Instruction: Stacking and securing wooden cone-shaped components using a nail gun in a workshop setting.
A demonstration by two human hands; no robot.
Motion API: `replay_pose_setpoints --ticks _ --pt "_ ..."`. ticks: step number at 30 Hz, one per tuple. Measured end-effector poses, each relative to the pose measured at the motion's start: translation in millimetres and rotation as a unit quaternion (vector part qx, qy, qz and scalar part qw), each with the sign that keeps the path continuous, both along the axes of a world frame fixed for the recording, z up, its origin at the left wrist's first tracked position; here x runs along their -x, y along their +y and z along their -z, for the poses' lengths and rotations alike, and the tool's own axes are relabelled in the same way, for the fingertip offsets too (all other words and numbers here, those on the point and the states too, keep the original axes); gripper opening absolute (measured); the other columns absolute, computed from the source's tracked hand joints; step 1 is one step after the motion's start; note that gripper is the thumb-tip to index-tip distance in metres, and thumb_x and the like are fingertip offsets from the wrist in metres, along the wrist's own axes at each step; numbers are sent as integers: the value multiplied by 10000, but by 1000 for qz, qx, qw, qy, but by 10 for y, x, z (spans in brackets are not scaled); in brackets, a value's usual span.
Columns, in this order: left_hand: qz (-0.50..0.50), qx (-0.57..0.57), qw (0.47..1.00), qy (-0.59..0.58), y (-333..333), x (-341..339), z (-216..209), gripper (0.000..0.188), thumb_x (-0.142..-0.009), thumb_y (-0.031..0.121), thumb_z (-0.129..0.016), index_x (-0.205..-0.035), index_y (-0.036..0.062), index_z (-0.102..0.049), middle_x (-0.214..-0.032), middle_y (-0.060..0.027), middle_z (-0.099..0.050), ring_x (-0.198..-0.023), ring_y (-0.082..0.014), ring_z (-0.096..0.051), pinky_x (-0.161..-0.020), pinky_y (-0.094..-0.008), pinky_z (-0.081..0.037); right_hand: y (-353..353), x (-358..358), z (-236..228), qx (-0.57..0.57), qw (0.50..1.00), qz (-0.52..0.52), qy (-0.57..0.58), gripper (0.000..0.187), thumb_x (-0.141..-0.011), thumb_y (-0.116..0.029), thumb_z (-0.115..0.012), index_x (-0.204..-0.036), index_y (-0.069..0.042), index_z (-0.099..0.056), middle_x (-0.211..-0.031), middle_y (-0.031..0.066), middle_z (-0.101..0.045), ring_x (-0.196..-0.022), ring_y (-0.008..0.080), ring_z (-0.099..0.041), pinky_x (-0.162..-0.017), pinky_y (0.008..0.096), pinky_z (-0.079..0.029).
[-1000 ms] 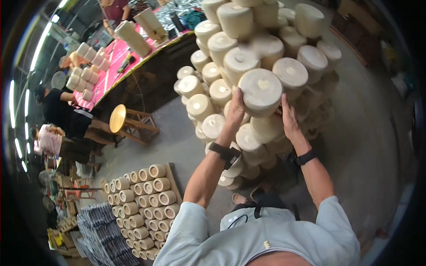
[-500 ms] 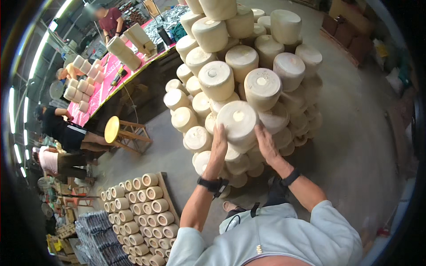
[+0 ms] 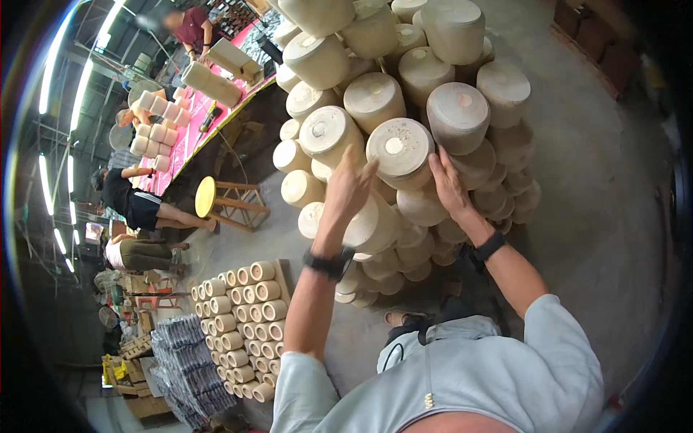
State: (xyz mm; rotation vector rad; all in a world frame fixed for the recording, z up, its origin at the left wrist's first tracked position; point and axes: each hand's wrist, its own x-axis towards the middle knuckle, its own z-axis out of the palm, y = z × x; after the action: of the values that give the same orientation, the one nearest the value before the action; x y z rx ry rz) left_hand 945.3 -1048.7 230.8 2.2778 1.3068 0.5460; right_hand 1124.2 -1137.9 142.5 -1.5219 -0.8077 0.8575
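Pale cream cylindrical pots with rounded bottoms stand heaped in a tall pile in front of me. One pot (image 3: pixel 399 148), with a light round spot on its speckled top, lies between my hands. My left hand (image 3: pixel 349 186) is at its lower left, fingers stretched and apart, overlapping the neighbouring pot (image 3: pixel 332 137). My right hand (image 3: pixel 450 189) reaches along its right side, fingers extended at its edge. Whether either palm presses on it is hard to see. Below my left hand sits another pot (image 3: pixel 373 225), partly covered by that hand. Each wrist wears a dark band.
On the floor at left, a board (image 3: pixel 283 278) carries rows of smaller hollow pots. Bundled grey stacks (image 3: pixel 189 361) adjoin it. A yellow-topped stool (image 3: pixel 206 197) stands beyond, near a pink-covered table (image 3: pixel 195 137) with people working. Brown boxes (image 3: pixel 592 40) lie at far right.
My hands have left the front pot, which now rests lower on the pile, and moved up to the pot behind it. The whole view has shifted slightly.
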Motion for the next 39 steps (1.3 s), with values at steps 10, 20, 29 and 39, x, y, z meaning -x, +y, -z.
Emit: replay_pose_setpoints --ticks 10,20,29,39 --pt "-15 127 977 -168 161 -207 -90 448 -799 372 -643 -955 -45 -597 -839 -123 -624 -748 -185 -581 -660 -322 -458 100 -18 -256 -58 997 -54 -5 765 -916 -527 -418 -1385 55 -258 -1393 262 -336 -1310 345 -316 -1074 366 -251" --pt "-122 15 992 -16 -511 930 -1126 603 -810 514 -582 -1068 -31 -589 -876 -165 -649 -809 -214 -623 -729 -332 -471 -205 770 -1526 -208 956 -168 -120 717 -935 -509 -395 -1321 94 -344 -1248 310 -467 -1203 379 -445 -1006 379 -339" --pt "-128 25 991 -11 -581 1132 -766 615 -875 514 -474 -1096 -55 -544 -1097 -288 -558 -1065 -396 -512 -899 -416 -380 -160 1054 -1169 -129 974 -149 -111 734 -932 -520 -391 -1313 107 -350 -1212 302 -505 -1199 362 -458 -996 381 -346" --pt "-147 19 988 -28 -675 1120 -581 472 -928 353 -487 -1193 -37 -497 -1131 -235 -542 -1047 -360 -516 -882 -396 -421 -162 775 -968 -175 944 -246 -133 776 -913 -544 -405 -1323 110 -329 -1272 310 -441 -1199 378 -435 -1008 429 -316"
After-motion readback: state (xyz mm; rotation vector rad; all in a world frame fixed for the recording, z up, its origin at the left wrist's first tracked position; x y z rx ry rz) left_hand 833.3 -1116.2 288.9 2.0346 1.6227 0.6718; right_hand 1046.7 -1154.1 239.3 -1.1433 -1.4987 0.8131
